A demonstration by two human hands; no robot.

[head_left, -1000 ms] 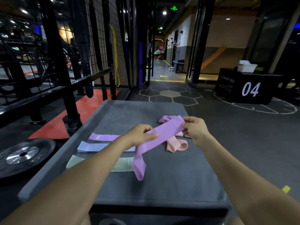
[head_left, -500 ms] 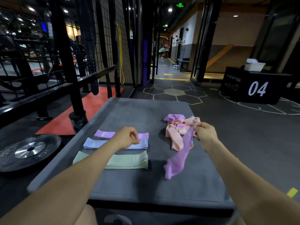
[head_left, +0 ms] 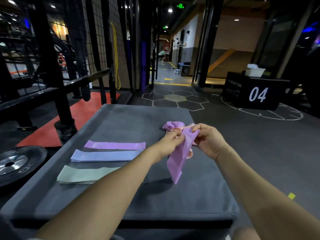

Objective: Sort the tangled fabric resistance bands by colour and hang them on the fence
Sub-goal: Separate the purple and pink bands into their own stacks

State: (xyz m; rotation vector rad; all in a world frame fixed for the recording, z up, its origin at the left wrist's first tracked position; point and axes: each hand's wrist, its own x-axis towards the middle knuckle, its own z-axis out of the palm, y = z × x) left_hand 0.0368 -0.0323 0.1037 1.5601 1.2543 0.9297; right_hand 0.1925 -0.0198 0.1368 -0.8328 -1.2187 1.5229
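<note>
— Where the two hands meet above the grey pad [head_left: 121, 201], what do they have hold of?

— Both pinch the top of one purple band [head_left: 181, 155]. The left hand [head_left: 170, 144] grips its left edge with curled fingers, the right hand [head_left: 207, 142] its right edge, and the rest hangs down with its tip just above the pad.

— And the other bands?

— Behind the hands lies a tangled heap [head_left: 170, 126] of purple and pink ones. To the left, flat and side by side: a purple strip [head_left: 115, 145], a blue strip [head_left: 103, 155] and a green stack [head_left: 84, 174].

— Any containers?

— A white tub [head_left: 254, 72] sits on the black box [head_left: 251, 94] far right; something pale is in it, possibly cloth, too small to tell.

— Writing?

— "04" in white on that box, with small lettering on its side that I can't read surely. The wire fence [head_left: 97, 40] stands at left, a yellow loop [head_left: 116, 56] hanging on it.
</note>
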